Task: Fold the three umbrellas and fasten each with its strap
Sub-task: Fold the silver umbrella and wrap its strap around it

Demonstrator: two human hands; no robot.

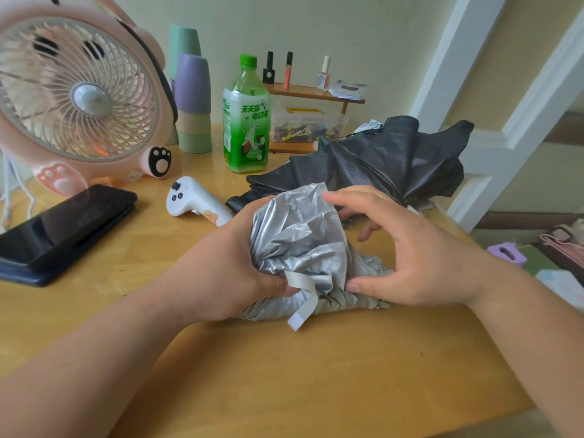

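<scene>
Two umbrellas show: the silver umbrella (303, 241) on the tabletop (284, 374) well in front of the green bottle (246, 121), the black umbrella (388, 159) heaped just right of it. Our left grip (234, 263) clutches the bunched silver cloth; our right grip (410, 260) curls round its other side. With the strap (305, 298) dangling loose, easing off could let the pleats spring apart. No third umbrella or silver handle is visible.

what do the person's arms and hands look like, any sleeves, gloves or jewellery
The left forearm and right forearm are bare up to the frame edge, no sleeves in view. The left hand and right hand wear no gloves, rings, watch or bracelet. The right thumbnail, the one nail that shows clearly, is short and unpainted.
</scene>
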